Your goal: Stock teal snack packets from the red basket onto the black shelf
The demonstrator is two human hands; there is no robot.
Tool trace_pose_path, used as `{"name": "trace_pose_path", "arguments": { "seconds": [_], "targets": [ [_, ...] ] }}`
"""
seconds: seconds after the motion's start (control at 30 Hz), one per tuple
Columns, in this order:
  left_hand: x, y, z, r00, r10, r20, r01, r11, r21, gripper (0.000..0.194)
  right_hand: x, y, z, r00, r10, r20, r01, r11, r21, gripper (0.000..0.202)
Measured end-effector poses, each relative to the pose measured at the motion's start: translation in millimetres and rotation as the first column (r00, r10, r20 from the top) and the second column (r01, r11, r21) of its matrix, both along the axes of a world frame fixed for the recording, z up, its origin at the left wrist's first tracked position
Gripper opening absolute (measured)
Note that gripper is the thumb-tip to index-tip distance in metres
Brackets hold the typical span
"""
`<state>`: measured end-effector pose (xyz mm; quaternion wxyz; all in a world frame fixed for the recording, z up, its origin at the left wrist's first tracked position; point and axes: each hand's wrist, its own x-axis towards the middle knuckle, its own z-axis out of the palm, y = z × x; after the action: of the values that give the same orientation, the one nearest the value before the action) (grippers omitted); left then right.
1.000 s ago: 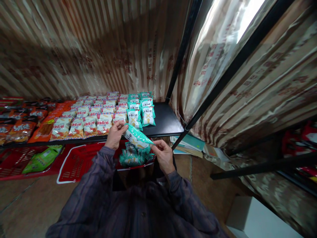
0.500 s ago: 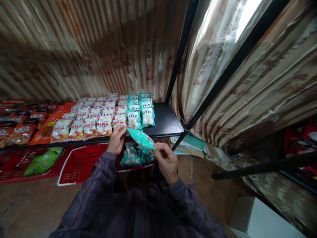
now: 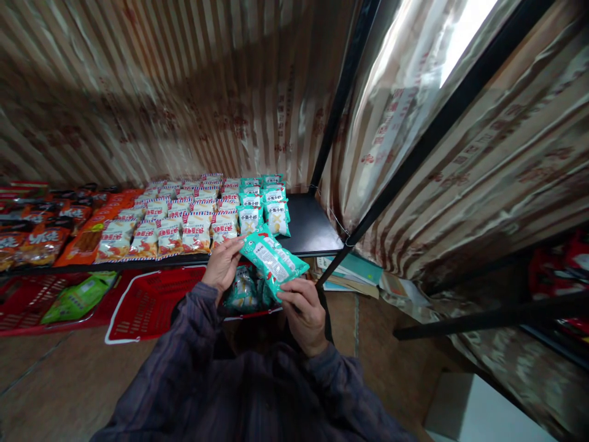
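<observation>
A teal snack bag [image 3: 275, 260] is held between my two hands, its back with a white printed label turned up toward me. My left hand [image 3: 224, 265] pinches its upper left end. Its lower right end is gripped by the fingers of my right hand [image 3: 304, 312]. Just behind it, teal-and-white snack bags [image 3: 251, 219] stand in two rows on the black shelf [image 3: 315, 230]. Beneath the held bag, more teal snack bags [image 3: 242, 291] lie in a red basket, partly hidden by my hands.
White-and-red snack bags [image 3: 196, 233] fill the shelf to the left, beside orange packets [image 3: 86, 244]. Below stands a red basket [image 3: 151, 301] with a white handle, near a green packet [image 3: 80, 298]. A black post [image 3: 391, 190] rises at right; a white box [image 3: 478, 408] sits on the floor.
The held snack bag has turned from edge-on to showing its labelled back. Both hands keep hold of it, and the view has shifted slightly.
</observation>
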<state>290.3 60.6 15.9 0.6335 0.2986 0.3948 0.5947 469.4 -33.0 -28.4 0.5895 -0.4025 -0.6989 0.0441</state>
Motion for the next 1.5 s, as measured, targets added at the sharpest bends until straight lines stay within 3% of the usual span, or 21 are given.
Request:
{"name": "trace_pose_path", "arguments": {
  "seconds": [0.13, 0.27, 0.4, 0.53, 0.7, 0.8, 0.9, 1.0, 1.1, 1.33, 1.5],
  "targets": [
    [-1, 4, 1.4, 0.999, -0.035, -0.039, 0.034, 0.999, -0.012, 0.025, 1, -2, -6.1, 0.999, 0.004, 0.034, -0.004, 1.0, 0.008, 0.018],
    [0, 6, -2.8, 0.999, 0.011, -0.036, -0.012, 1.0, -0.025, 0.028, 3, -1, -12.1, 0.997, -0.004, 0.073, 0.001, 0.999, 0.035, 0.02],
    [6, 3, -10.2, 0.997, 0.078, -0.024, -0.079, 0.996, -0.047, 0.034, 4, 2, -18.9, 0.99, -0.108, 0.089, 0.105, 0.994, 0.041, 0.02],
    [13, 1, -16.7, 0.989, 0.132, -0.062, -0.134, 0.99, -0.03, 0.044, 3, 3, -24.3, 0.981, -0.188, 0.045, 0.19, 0.981, -0.042, 0.022],
    [16, 5, -20.9, 0.965, 0.225, -0.133, -0.23, 0.973, -0.024, 0.049, 3, 2, -27.2, 0.99, -0.104, -0.091, 0.088, 0.982, -0.169, 0.02],
    [14, 7, -21.7, 0.958, 0.254, -0.131, -0.259, 0.966, -0.024, 0.051, 4, 6, -28.6, 0.954, -0.145, -0.263, 0.065, 0.955, -0.29, 0.008],
    [12, 6, -23.4, 0.96, 0.25, -0.126, -0.257, 0.965, -0.042, 0.052, 5, 14, -30.8, 0.809, -0.23, -0.541, -0.06, 0.883, -0.465, 0.021],
    [9, 4, -27.0, 0.963, 0.241, -0.121, -0.248, 0.967, -0.052, 0.052, 3, 21, -32.4, 0.657, -0.269, -0.705, -0.27, 0.789, -0.553, 0.034],
    [9, 1, -30.4, 0.962, 0.243, -0.127, -0.251, 0.966, -0.056, 0.051, 1, 23, -32.1, 0.609, -0.244, -0.754, -0.378, 0.747, -0.547, 0.034],
    [2, -3, -23.1, 0.974, 0.084, -0.212, -0.098, 0.994, -0.057, 0.037, 1, 20, -28.6, 0.544, -0.279, -0.791, -0.42, 0.725, -0.545, 0.032],
    [-3, 2, -12.0, 0.946, 0.01, -0.323, -0.003, 1.0, 0.02, 0.04, 3, 19, -30.5, 0.599, -0.277, -0.751, -0.383, 0.725, -0.572, 0.031]
  ]
}}
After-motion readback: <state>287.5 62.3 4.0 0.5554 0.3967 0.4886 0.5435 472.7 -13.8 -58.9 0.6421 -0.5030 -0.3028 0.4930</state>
